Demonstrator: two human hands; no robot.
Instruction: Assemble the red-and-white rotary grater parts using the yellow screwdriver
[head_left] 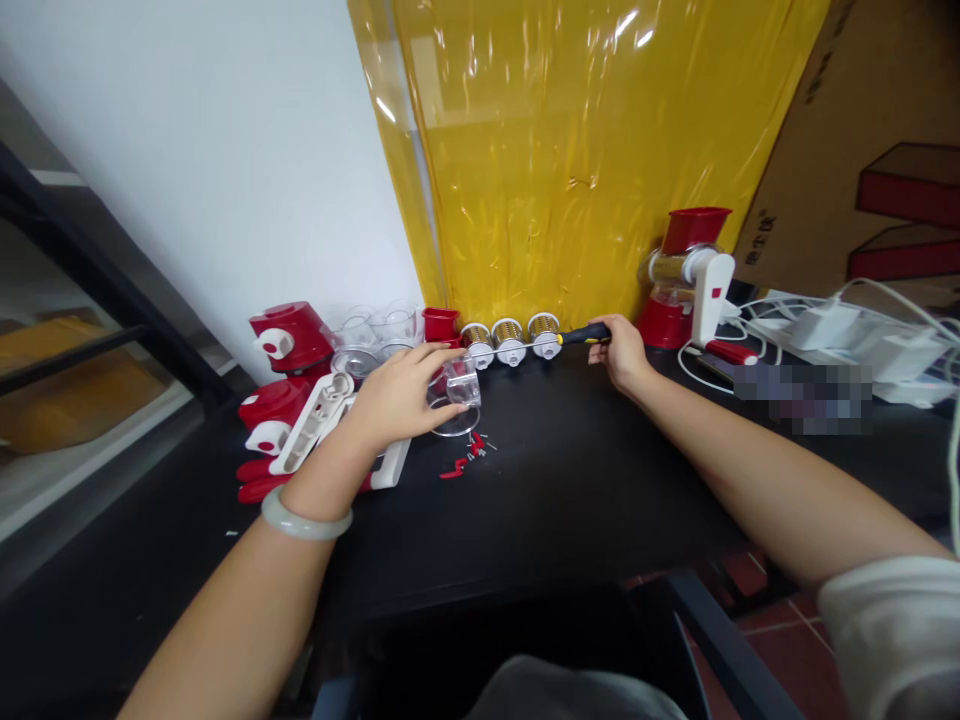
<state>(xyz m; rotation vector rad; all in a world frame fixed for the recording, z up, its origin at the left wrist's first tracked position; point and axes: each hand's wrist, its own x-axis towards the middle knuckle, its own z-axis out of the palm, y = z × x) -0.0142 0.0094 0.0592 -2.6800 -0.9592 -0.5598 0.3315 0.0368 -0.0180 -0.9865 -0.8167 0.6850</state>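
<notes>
My left hand (401, 392) is closed around a clear plastic housing (463, 384), which it holds tilted above the black table. A clear round rim beneath the hand seems to belong to it, though fingers hide part. My right hand (622, 350) grips a screwdriver (583, 335) by its black and yellow handle. Its long thin shaft points left toward the clear housing; I cannot tell whether the tip touches it. Small red parts (454, 469) and several screws (480, 447) lie loose just in front of my left hand.
Behind the screwdriver stand three metal grater drums (508, 342) and a red hopper (440, 325). Red bases (289, 335), clear housings (386, 322) and white crank handles (315, 425) crowd the left. An assembled rotary grater (679, 280), a power strip (862, 345) and cables occupy the right.
</notes>
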